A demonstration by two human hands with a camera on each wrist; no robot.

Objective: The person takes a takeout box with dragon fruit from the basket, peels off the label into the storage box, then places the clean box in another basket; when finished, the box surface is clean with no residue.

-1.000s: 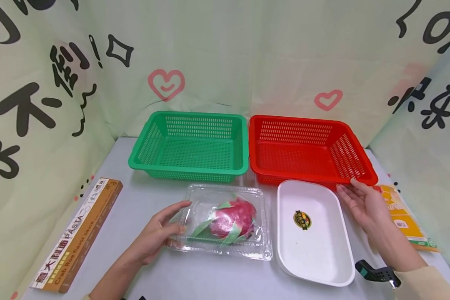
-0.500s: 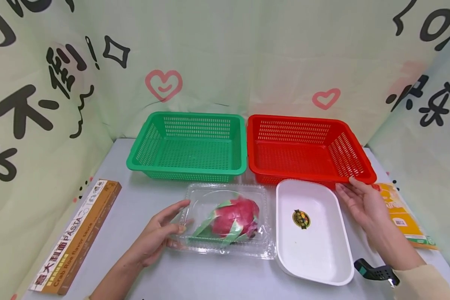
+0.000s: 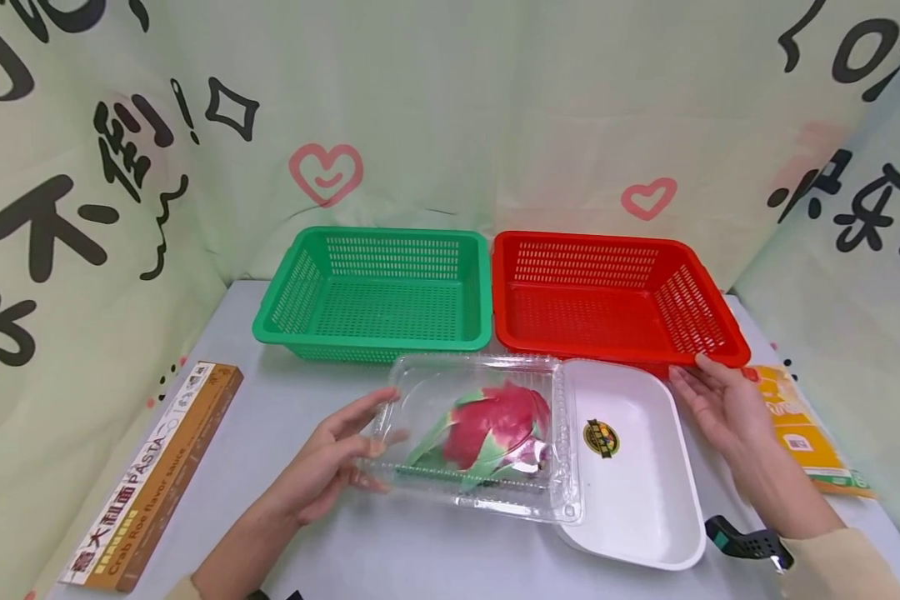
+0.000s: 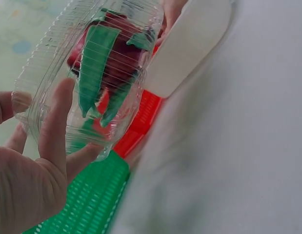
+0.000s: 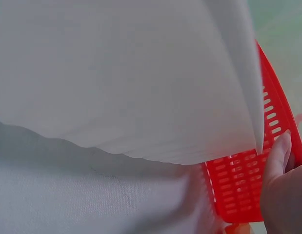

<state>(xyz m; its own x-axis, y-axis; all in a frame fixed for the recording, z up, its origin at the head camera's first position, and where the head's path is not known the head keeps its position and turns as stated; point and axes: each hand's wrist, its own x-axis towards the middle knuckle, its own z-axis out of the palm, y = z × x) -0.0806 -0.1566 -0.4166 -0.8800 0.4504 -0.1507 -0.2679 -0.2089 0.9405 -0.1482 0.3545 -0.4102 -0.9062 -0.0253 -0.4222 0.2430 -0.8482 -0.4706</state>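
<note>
A dragon fruit (image 3: 487,429) with green scales lies inside a clear plastic clamshell box (image 3: 420,392). My left hand (image 3: 337,454) grips the box by its left end, thumb and fingers on either side of the wall. The box is raised off the table, its right end overlapping the white tray (image 3: 637,500) in the head view. At the front right corner of the red basket (image 3: 592,321), my right hand (image 3: 735,417) holds the rim between thumb and fingers. The right wrist view shows that thumb against the basket, while the white tray hides much of that view.
A green basket (image 3: 378,308) stands left of the red one at the back. On the left lies a long brown pasta box (image 3: 157,475). A yellow package (image 3: 802,433) lies at the right, partly behind my right arm. Printed cloth walls enclose the table.
My left hand has lifted the clear box with the dragon fruit and moved it right, over the white tray's left edge. My right hand has stayed at the red basket's corner.
</note>
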